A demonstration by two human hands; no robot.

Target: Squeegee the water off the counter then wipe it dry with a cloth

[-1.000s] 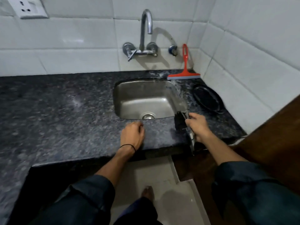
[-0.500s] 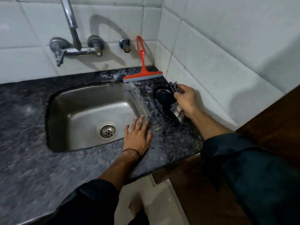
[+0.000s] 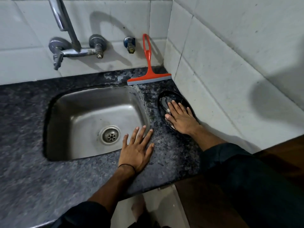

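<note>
A red squeegee point(image 3: 148, 79) stands on its grey blade at the back of the dark speckled counter point(image 3: 171, 155), with its handle leaning on the tiled wall. In the right corner sits a black oval tray point(image 3: 181, 98) with a dark cloth point(image 3: 163, 102) in it. My right hand point(image 3: 181, 117) lies flat on that cloth, fingers stretched out, and covers most of it. My left hand point(image 3: 137, 149) rests palm down on the counter by the sink's front right corner, fingers spread, holding nothing. Pale wet patches show on the stone near the squeegee.
A steel sink point(image 3: 79, 112) with a round drain is sunk into the counter. A wall tap point(image 3: 65, 25) and a small valve point(image 3: 130, 44) hang above it. White tiled walls close the back and right. A brown wooden surface point(image 3: 283, 162) stands at the right.
My right hand carried the dark cloth from the counter's front edge to the corner and laid it into the black tray. My left hand slid toward the sink and opened flat.
</note>
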